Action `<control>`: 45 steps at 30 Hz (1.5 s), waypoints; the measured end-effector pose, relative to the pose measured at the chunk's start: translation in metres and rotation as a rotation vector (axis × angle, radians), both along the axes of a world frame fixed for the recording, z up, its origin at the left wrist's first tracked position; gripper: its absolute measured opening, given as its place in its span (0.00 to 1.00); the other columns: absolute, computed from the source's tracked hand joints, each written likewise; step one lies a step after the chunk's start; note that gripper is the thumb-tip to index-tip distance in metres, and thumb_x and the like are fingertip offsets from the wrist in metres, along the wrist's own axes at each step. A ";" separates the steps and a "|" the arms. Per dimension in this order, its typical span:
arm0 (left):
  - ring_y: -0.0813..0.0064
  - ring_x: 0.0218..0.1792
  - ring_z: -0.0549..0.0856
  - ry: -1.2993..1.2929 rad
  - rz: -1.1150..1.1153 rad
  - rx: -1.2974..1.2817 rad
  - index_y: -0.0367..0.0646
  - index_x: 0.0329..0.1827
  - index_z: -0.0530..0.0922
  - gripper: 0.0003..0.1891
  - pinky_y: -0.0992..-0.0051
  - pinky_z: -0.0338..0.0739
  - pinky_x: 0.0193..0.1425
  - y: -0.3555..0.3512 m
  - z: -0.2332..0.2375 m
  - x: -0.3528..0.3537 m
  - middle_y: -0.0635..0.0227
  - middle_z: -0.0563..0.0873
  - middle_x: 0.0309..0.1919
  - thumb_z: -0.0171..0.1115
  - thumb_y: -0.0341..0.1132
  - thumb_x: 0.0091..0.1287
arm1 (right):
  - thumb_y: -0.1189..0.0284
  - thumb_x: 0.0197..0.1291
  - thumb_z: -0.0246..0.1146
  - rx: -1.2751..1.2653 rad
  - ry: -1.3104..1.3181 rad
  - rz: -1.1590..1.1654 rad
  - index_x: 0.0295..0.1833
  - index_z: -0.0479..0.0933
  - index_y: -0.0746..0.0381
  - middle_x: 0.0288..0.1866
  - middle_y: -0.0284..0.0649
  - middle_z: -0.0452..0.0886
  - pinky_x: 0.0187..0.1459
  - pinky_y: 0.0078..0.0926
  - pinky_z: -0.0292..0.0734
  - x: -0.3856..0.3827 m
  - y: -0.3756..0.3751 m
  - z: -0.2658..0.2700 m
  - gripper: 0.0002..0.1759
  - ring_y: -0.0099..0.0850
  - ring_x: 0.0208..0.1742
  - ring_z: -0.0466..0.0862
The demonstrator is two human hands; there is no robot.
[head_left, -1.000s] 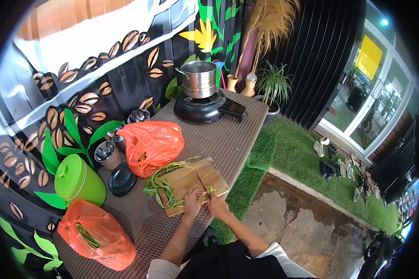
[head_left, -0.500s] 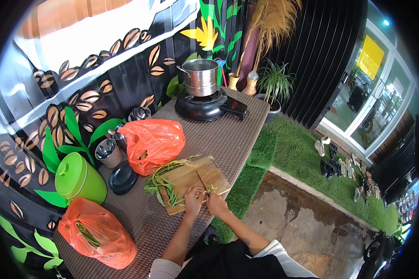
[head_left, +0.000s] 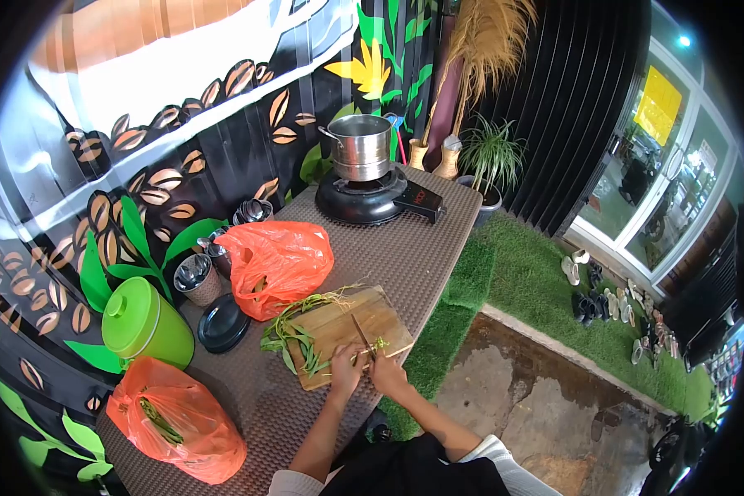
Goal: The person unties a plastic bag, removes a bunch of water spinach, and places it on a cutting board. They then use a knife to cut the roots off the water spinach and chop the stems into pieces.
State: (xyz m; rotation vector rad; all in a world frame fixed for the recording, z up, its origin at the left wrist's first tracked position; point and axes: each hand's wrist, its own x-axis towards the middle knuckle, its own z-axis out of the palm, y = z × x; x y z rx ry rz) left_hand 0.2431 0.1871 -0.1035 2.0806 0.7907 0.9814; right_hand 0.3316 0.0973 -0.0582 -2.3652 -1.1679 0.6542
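A wooden cutting board [head_left: 339,325] lies on the brown woven-pattern table. My right hand [head_left: 386,372] is closed around the handle of a knife [head_left: 361,330], whose blade points up and away over the board. Beside it, at the board's near edge, my left hand [head_left: 346,368] has its fingers bent together; what they pinch is too small to make out. Leafy green stems [head_left: 293,335] spread over the board's left side. Small cut green pieces [head_left: 381,342] lie just right of the blade.
Behind the board sits an orange plastic bag [head_left: 285,264]; another bag [head_left: 178,426] stands at the near left. A green canister [head_left: 145,324], black plates [head_left: 223,323] and cutlery cups [head_left: 197,281] line the wall side. A steel pot [head_left: 361,150] rests on a black stove [head_left: 360,202].
The whole view has shifted slightly, so the table and its objects appear a little lower. Both hands remain at the board's near edge, with the knife still in my right hand.
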 end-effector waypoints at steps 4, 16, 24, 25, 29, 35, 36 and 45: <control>0.65 0.38 0.83 -0.051 0.009 -0.129 0.37 0.39 0.81 0.08 0.69 0.78 0.45 0.001 0.002 0.001 0.59 0.84 0.34 0.62 0.22 0.57 | 0.61 0.67 0.51 -0.109 0.006 -0.017 0.54 0.63 0.68 0.45 0.62 0.79 0.47 0.54 0.78 -0.011 0.001 -0.002 0.21 0.57 0.45 0.83; 0.72 0.30 0.84 -0.103 0.022 -0.247 0.34 0.36 0.82 0.09 0.75 0.78 0.37 0.019 -0.020 0.001 0.61 0.86 0.30 0.64 0.17 0.52 | 0.61 0.68 0.51 -0.063 -0.041 -0.042 0.55 0.63 0.67 0.42 0.62 0.81 0.46 0.52 0.78 -0.014 0.001 -0.002 0.21 0.57 0.46 0.83; 0.72 0.29 0.82 -0.108 0.021 -0.293 0.35 0.35 0.82 0.08 0.75 0.77 0.37 0.014 -0.015 0.000 0.62 0.85 0.29 0.64 0.17 0.52 | 0.61 0.67 0.52 0.038 0.018 0.052 0.53 0.65 0.68 0.40 0.63 0.81 0.45 0.53 0.78 0.007 0.011 -0.006 0.20 0.57 0.44 0.83; 0.72 0.30 0.83 -0.101 0.029 -0.272 0.36 0.36 0.81 0.08 0.75 0.77 0.37 0.013 -0.014 0.000 0.61 0.84 0.29 0.64 0.17 0.53 | 0.62 0.67 0.52 0.017 0.033 0.055 0.54 0.64 0.69 0.41 0.66 0.79 0.45 0.53 0.78 0.005 0.008 -0.003 0.21 0.59 0.45 0.82; 0.70 0.30 0.83 -0.092 0.041 -0.254 0.37 0.39 0.75 0.12 0.73 0.77 0.37 0.010 -0.002 -0.001 0.62 0.84 0.29 0.63 0.17 0.54 | 0.63 0.67 0.52 -0.068 0.001 0.004 0.54 0.64 0.70 0.41 0.67 0.79 0.45 0.53 0.78 -0.017 -0.002 0.012 0.20 0.61 0.46 0.81; 0.67 0.30 0.84 -0.108 0.018 -0.284 0.38 0.39 0.69 0.13 0.72 0.76 0.35 0.008 -0.001 -0.001 0.61 0.82 0.27 0.61 0.16 0.54 | 0.63 0.67 0.52 -0.012 0.008 0.054 0.54 0.62 0.68 0.43 0.65 0.79 0.45 0.54 0.78 0.000 0.016 -0.013 0.19 0.60 0.45 0.81; 0.67 0.30 0.84 -0.109 0.019 -0.281 0.38 0.39 0.69 0.13 0.72 0.76 0.35 0.008 -0.001 -0.001 0.61 0.82 0.27 0.61 0.16 0.54 | 0.63 0.67 0.52 -0.009 0.007 0.055 0.54 0.62 0.68 0.43 0.65 0.79 0.45 0.54 0.78 0.002 0.015 -0.010 0.19 0.60 0.45 0.81; 0.65 0.31 0.83 -0.095 0.039 -0.206 0.37 0.38 0.70 0.12 0.70 0.76 0.35 0.003 0.008 -0.003 0.58 0.79 0.31 0.61 0.17 0.54 | 0.62 0.67 0.52 -0.090 -0.016 0.008 0.54 0.62 0.66 0.42 0.64 0.80 0.42 0.53 0.79 -0.019 0.003 -0.001 0.20 0.59 0.42 0.83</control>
